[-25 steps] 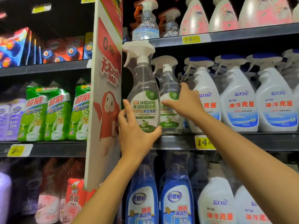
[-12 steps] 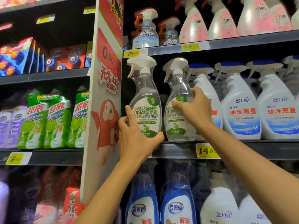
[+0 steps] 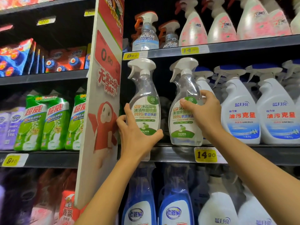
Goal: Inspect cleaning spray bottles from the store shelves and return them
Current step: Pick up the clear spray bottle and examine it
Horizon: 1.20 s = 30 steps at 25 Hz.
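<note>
A person's left hand (image 3: 138, 137) is gripping a clear spray bottle (image 3: 144, 101) low down; the right hand (image 3: 205, 114) is clasping a second clear bottle (image 3: 183, 125), both at the shelf front (image 3: 175, 154). Lifting each straight up is probably safest beside the white bottles (image 3: 240, 111).

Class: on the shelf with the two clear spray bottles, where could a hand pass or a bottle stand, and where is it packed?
Free: the dark gap between the left clear bottle and the right clear bottle. Crowded: further right, the white bottles stand shoulder to shoulder.
</note>
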Each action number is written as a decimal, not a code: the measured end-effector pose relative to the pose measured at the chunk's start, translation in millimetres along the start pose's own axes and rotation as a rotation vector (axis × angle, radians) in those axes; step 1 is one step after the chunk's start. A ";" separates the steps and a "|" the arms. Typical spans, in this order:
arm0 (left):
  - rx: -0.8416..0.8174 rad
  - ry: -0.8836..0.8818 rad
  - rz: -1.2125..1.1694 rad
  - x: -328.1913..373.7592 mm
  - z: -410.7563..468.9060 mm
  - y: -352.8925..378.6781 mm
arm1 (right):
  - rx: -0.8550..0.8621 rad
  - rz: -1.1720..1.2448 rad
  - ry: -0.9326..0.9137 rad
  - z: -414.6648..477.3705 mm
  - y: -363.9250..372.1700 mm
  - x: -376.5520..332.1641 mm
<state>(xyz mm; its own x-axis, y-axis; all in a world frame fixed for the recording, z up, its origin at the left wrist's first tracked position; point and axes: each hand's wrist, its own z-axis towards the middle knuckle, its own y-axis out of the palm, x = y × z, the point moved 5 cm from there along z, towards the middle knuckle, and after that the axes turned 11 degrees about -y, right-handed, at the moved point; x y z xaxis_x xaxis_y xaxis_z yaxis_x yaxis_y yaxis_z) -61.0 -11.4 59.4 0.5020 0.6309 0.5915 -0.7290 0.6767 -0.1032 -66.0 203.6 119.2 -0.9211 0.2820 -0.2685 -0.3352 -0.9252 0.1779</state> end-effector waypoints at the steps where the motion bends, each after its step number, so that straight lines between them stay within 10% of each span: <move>1: -0.001 0.003 0.002 -0.3 2.6 3.3 | 0.005 0.035 0.013 0.2 -2.8 0.6; 30: 0.052 -0.167 0.310 -31.7 15.7 11.4 | -0.049 0.491 0.120 -79.9 -59.8 -12.8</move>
<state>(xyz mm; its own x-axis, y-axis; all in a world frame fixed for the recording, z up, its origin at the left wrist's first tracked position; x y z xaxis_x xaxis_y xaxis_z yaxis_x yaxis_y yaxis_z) -92.6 -29.6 52.0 0.1734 0.7293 0.6618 -0.8597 0.4399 -0.2595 -18.3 235.1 36.4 -0.9374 -0.2177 -0.2717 0.1440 -0.9530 0.2667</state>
